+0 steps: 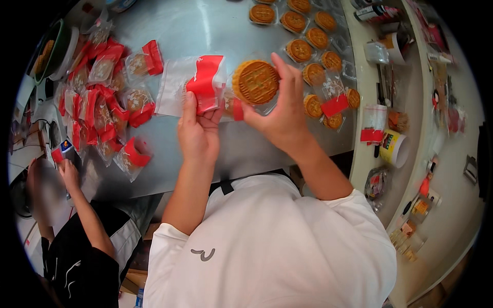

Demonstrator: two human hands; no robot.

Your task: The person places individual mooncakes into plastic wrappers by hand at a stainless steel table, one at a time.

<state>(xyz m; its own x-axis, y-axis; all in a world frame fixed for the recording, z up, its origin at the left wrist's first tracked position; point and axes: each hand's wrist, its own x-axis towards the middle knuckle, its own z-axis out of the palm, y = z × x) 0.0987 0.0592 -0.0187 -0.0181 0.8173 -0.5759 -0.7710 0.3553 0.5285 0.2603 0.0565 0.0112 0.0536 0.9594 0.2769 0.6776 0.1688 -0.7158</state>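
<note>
While the left fingers [190,106] pinch the red-and-white packet [208,81] at upper centre, the right fingers [283,71], holding the round cake [255,82] by its edge, should squeeze lightly.

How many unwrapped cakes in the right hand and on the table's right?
13: the held cake in the right hand, 12 loose cakes on the right of the table, one cropped at the top. Others may hide beneath the packet among them.
</note>
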